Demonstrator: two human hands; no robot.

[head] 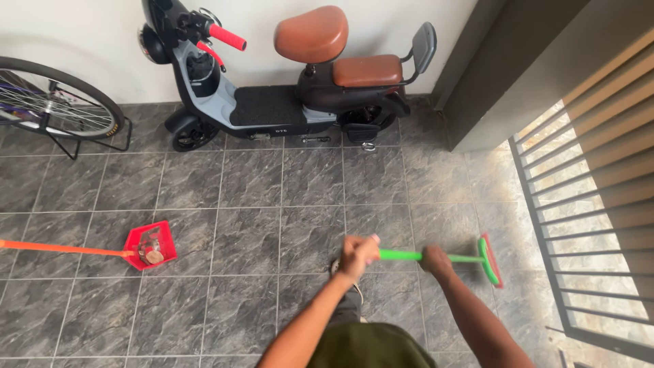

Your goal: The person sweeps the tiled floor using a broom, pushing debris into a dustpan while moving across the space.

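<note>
Head view: both hands gripping broom (436,257). Handle lying left-right; head at right, beyond right hand (434,259). Left hand (358,253) closing on handle's left end.

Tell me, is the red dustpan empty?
Not empty. The dustpan lies on the floor tiles with a small brownish pile inside; what the pile is cannot be told.

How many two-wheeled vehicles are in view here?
2. A black and grey electric scooter with brown seats stands parked against the white wall at top centre. A bicycle shows only one wheel at the far left edge; the rest is cut off.
</note>
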